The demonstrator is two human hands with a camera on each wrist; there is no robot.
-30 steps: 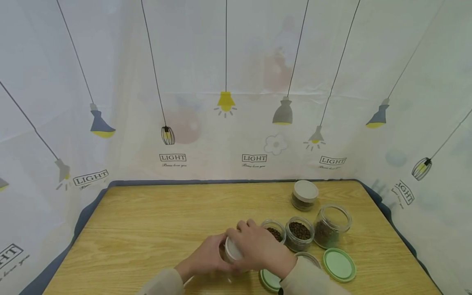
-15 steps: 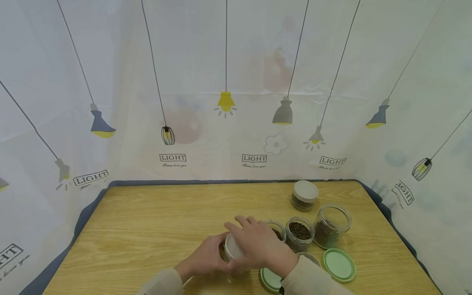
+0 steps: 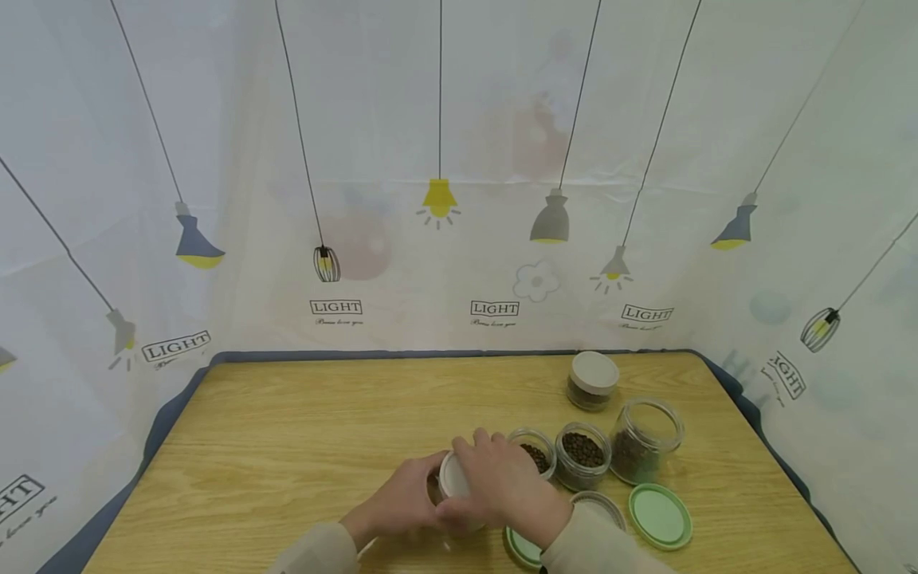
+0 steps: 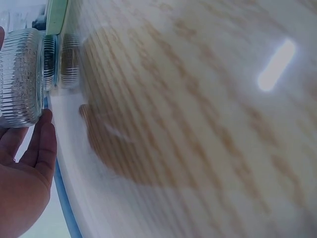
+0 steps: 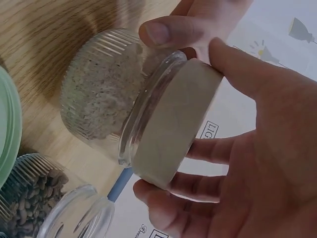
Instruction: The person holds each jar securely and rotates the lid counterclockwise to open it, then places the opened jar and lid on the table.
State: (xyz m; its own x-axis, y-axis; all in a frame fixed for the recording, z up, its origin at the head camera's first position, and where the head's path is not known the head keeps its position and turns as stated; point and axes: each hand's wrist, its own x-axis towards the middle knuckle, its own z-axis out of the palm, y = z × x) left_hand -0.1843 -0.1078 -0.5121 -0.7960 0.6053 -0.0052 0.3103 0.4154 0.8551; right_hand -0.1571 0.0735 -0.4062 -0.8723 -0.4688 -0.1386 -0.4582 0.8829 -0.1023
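Note:
A ribbed glass jar (image 5: 96, 94) with pale, grainy contents stands near the front middle of the table. My left hand (image 3: 398, 502) holds it around its side. In the left wrist view, that hand (image 4: 25, 178) has fingers at the base of the jar (image 4: 20, 79). On the jar's mouth sits a white lid (image 5: 176, 124), which looks slightly tilted. My right hand (image 3: 502, 486) grips the lid's rim, thumb on one side and fingers on the other. From the head view, this hand hides part of the lid and most of the jar.
Two open jars of brown beans, one left (image 3: 534, 454) and one right (image 3: 583, 450), stand beside my right hand. A larger open jar (image 3: 647, 438) and a white-lidded jar (image 3: 593, 379) stand farther right and back. Green lids (image 3: 660, 516) (image 3: 523, 550) and a pale round lid (image 3: 602, 506) lie nearby.
My right hand's fingers turned and lifted over the white lid half a second ago; now they have come back round its far rim. The left hand and jar stay nearly still.

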